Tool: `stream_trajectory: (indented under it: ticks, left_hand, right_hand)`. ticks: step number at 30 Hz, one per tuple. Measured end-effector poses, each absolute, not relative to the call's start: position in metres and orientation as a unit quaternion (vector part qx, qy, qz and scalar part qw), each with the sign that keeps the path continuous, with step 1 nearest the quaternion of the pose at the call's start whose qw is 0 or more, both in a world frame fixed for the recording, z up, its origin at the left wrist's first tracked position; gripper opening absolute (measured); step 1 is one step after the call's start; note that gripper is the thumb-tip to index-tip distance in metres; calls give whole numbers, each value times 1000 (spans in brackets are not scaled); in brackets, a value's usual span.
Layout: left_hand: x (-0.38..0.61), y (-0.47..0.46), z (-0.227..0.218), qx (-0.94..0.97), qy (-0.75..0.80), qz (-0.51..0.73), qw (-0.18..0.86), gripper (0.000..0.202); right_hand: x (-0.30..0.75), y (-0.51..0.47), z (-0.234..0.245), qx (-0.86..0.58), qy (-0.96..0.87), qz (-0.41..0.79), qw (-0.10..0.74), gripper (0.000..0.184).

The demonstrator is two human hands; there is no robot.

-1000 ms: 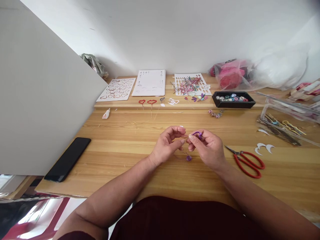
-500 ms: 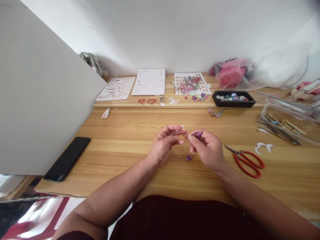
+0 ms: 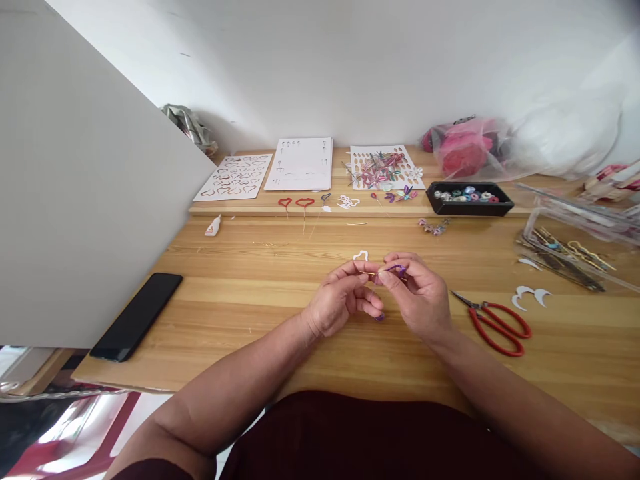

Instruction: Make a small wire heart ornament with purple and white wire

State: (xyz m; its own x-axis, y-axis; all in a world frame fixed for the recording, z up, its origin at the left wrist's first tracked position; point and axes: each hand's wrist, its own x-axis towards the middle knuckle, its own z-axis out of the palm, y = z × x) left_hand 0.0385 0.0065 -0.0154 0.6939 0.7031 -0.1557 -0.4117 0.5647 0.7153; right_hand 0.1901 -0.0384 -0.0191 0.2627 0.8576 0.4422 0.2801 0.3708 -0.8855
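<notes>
The right hand [image 3: 425, 293] pinches the purple loop [image 3: 401, 271], probably to keep it steady; the left hand [image 3: 340, 299] closes 2 fingertips [image 3: 363, 277] on the wire [image 3: 369, 273], between both hands, above the table [image 3: 240, 287].

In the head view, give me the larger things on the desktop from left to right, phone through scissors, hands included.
Black smartphone → small white squeeze bottle → left hand → right hand → red-handled scissors.
</notes>
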Motion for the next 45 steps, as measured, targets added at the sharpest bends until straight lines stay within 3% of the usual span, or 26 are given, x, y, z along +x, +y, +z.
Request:
stream_trajectory:
  ticks: [9, 24, 31, 45]
  left_hand:
    - [39, 4, -15, 442, 318, 350, 762, 35]
    - [37, -1, -4, 562, 349, 403, 632, 32]
    - [35, 4, -3, 566, 361, 425, 608, 30]
    - [37, 9, -12, 541, 387, 420, 618, 33]
  right_hand:
    - [193, -38, -22, -516, -536, 252, 619, 2]
    - [194, -39, -18, -529, -587, 156, 592, 2]
    - [193, -41, -13, -532, -600, 148, 579, 2]
    - [193, -39, -19, -510, -558, 242, 608, 4]
